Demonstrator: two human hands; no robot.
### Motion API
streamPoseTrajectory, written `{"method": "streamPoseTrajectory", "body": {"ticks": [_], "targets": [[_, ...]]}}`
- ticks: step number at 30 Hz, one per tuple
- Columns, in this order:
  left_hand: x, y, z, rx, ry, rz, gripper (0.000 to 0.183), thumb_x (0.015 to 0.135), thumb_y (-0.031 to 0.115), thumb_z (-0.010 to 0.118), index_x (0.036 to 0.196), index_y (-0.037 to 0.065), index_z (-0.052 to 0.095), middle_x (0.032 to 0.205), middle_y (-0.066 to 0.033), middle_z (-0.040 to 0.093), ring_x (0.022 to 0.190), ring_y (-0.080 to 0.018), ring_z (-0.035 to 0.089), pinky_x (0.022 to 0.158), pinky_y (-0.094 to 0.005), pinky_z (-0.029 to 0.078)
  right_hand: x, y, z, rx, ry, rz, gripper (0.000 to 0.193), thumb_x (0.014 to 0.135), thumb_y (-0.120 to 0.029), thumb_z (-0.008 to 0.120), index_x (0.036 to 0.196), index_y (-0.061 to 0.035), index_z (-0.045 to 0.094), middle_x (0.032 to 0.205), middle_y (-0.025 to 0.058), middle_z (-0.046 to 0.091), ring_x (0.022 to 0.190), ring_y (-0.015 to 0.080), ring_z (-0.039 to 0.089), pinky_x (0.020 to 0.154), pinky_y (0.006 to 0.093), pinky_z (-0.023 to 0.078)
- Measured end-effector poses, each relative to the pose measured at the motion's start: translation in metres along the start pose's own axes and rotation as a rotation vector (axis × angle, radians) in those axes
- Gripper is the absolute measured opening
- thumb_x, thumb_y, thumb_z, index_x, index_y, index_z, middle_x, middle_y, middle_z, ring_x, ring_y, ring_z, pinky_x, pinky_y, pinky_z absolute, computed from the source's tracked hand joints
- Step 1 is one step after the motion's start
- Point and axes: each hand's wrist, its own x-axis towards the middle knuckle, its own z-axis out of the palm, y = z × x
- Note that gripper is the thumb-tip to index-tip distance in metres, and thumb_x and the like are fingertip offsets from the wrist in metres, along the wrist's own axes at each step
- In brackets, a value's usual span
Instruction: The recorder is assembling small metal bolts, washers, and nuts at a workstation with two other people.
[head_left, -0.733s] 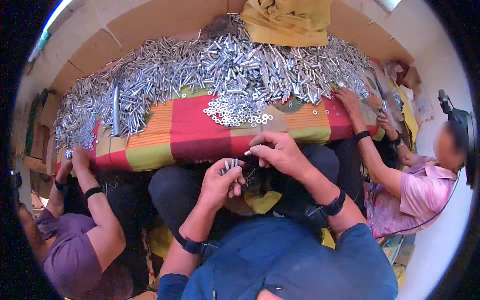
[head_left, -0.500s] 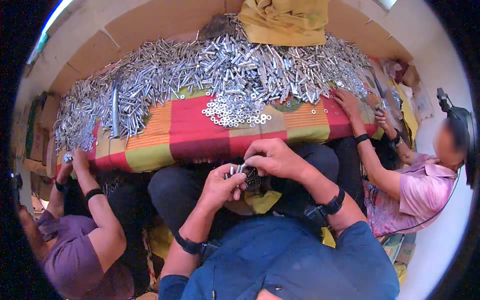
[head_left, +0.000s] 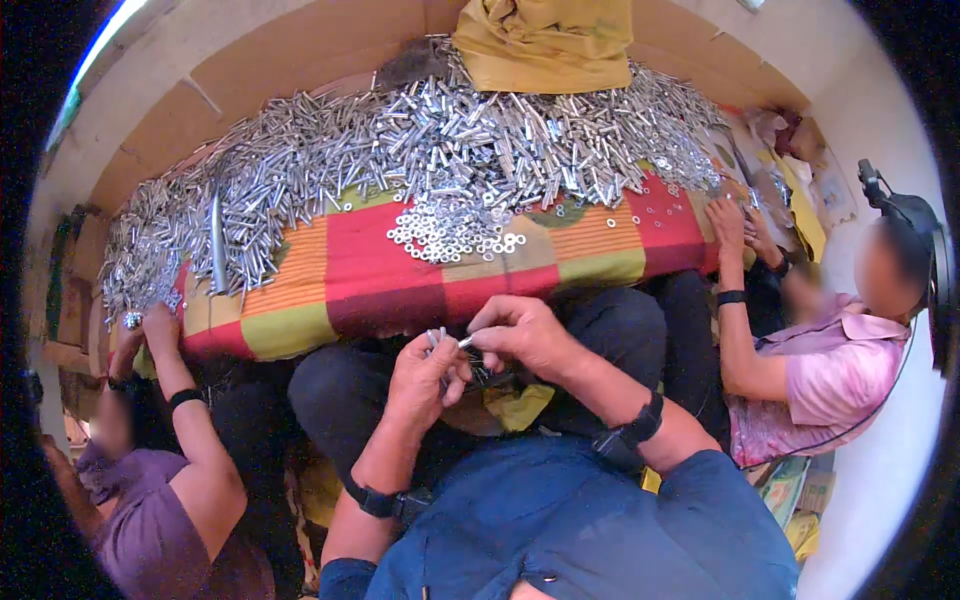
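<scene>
Above my lap, my left hand (head_left: 424, 378) is closed around several short silvery metal rods (head_left: 436, 338), their ends poking out past the thumb and fingers. Close against it, my right hand (head_left: 528, 340) has thumb and fingertips pinched on one small metal rod (head_left: 465, 342). The exact kind of these pieces is too small to make out. Beyond my knees, a checkered cloth (head_left: 385, 300) carries a loose heap of metal washers (head_left: 450, 236) and a long bank of metal rods (head_left: 520, 135).
Cardboard (head_left: 300, 50) walls in the far side, with a yellow cloth (head_left: 545, 45) over the heap. A pointed metal tool (head_left: 218, 240) lies at left. Co-workers sit on both sides: one in a purple shirt (head_left: 185, 500), one in pink (head_left: 840, 390). A yellow bag (head_left: 518, 408) lies below my hands.
My right fingertips have come down onto a rod beside my left hand. The right co-worker's hands have drawn closer together. The whole view has shifted slightly.
</scene>
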Motion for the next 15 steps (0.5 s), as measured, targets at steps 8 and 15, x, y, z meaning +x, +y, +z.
{"method": "streamPoseTrajectory", "body": {"ticks": [8, 15], "targets": [[-0.002, -0.002, -0.008, 0.083, 0.115, 0.073, 0.023, 0.101, 0.026, 0.061, 0.086, 0.007, 0.058, 0.068, -0.0057, 0.061, 0.043, -0.0096, 0.047, 0.039, -0.0231, 0.033, 0.020, -0.041, -0.027, -0.648, 0.121, -0.161, 0.025, 0.091, -0.024, 0.064, 0.093, 0.0010, 0.071, 0.080, 0.0155, 0.068, 0.071, 0.0250, 0.070, 0.067, 0.0378, 0.055], [0.000, 0.000, -0.002, 0.123, 0.121, 0.115, 0.019, 0.100, 0.021, 0.059, 0.087, 0.008, 0.055, 0.069, -0.0055, 0.059, 0.045, -0.0103, 0.046, 0.040, -0.0244, 0.035, 0.089, -0.029, -0.164, -1.372, 0.652, -0.335, 0.021, 0.080, -0.017, 0.064, 0.086, 0.0018, 0.070, 0.086, 0.0274, 0.067, 0.086, 0.0463, 0.066, 0.080, 0.0544, 0.052]]}}
